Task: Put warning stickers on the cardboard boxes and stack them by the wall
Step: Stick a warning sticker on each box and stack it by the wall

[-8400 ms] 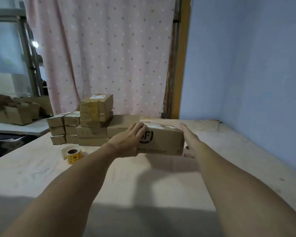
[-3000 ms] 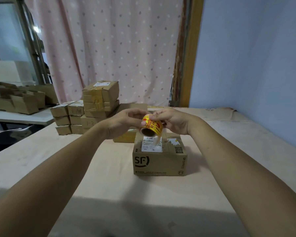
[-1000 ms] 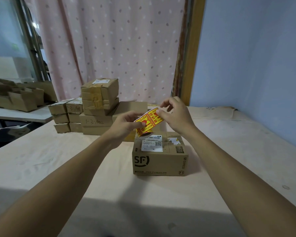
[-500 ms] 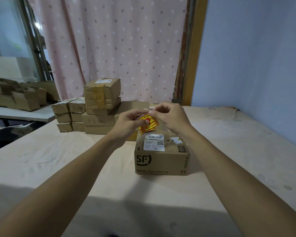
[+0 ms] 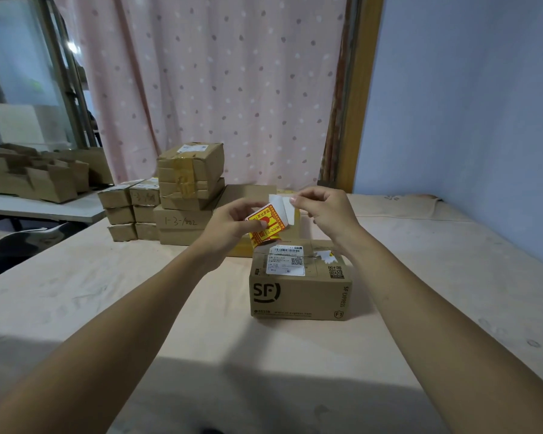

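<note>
A brown cardboard box point(image 5: 298, 292) with an SF logo and a white shipping label sits on the table in front of me. Just above its far edge, my left hand point(image 5: 229, 228) grips a roll of yellow and red warning stickers point(image 5: 265, 227). My right hand point(image 5: 325, 211) pinches a sticker point(image 5: 282, 209) whose white back faces me, peeled up from the roll. Both hands hover over the box without touching it.
A stack of several cardboard boxes point(image 5: 182, 198) stands at the back left by the pink dotted curtain point(image 5: 220, 89). The blue wall point(image 5: 470, 120) runs along the right side. More open cartons point(image 5: 38, 177) lie on a side table at the left.
My right hand has pulled the sticker up and to the right off the roll, so its white back now shows. The left hand keeps hold of the roll.
</note>
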